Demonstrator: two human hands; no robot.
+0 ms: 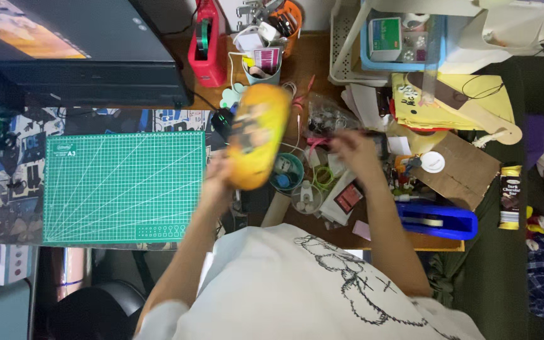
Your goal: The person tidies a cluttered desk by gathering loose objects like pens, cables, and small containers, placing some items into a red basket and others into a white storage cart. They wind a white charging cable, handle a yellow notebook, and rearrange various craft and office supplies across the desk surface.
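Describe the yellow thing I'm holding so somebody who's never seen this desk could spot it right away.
Start at the green cutting mat on the desk's left half. Just past its right edge, the left hand holds up a long, rounded yellow-orange pouch, blurred, with dark markings. It is the biggest yellow thing there and the only one lifted above the small clutter.

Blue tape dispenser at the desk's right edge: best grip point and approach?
Judging by its pose, grip the blue tape dispenser across its narrow width at mid-body, coming straight down from above. It lies flat and long, left to right, near the desk's front edge; clutter crowds its far side, the top is open.
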